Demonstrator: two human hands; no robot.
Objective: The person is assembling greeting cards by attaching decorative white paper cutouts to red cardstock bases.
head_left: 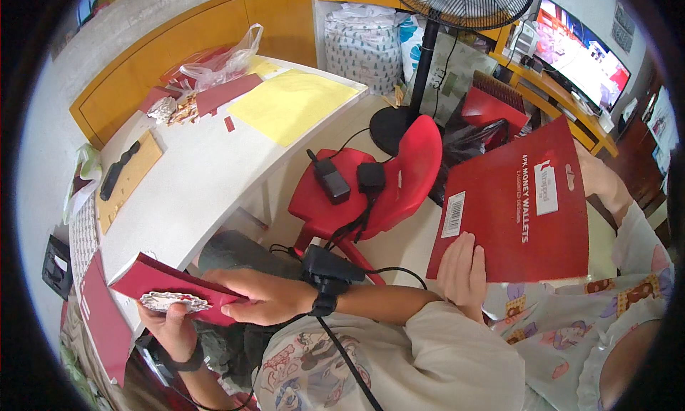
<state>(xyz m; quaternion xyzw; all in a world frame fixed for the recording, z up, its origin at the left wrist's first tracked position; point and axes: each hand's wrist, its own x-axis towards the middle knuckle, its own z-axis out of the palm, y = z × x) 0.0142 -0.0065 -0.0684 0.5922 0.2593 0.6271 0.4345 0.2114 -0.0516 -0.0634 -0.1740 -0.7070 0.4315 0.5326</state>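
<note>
Just past the near edge of the white table [182, 222], I hold a red folded card [153, 277] with a white, scalloped, lace-like decoration [168, 301] on its face. My left hand [177, 331] grips its lower edge, the thumb lying against the decoration. At its right end, my right hand [260, 297] pinches the card between thumb and fingers. A dark strap with a black box [330, 267] sits on my right wrist. To the right, another person's hands [462, 270] hold up a large flat red package [510, 204] with white labels.
Yellow paper [292, 104], red card pieces [227, 95], white decorations [163, 110] and a clear plastic bag [232, 61] lie on the table. A wooden board [132, 179] bears a black object. Beyond my right forearm, a red chair [410, 186] holds black adapters and cables; a fan [424, 68] stands behind it.
</note>
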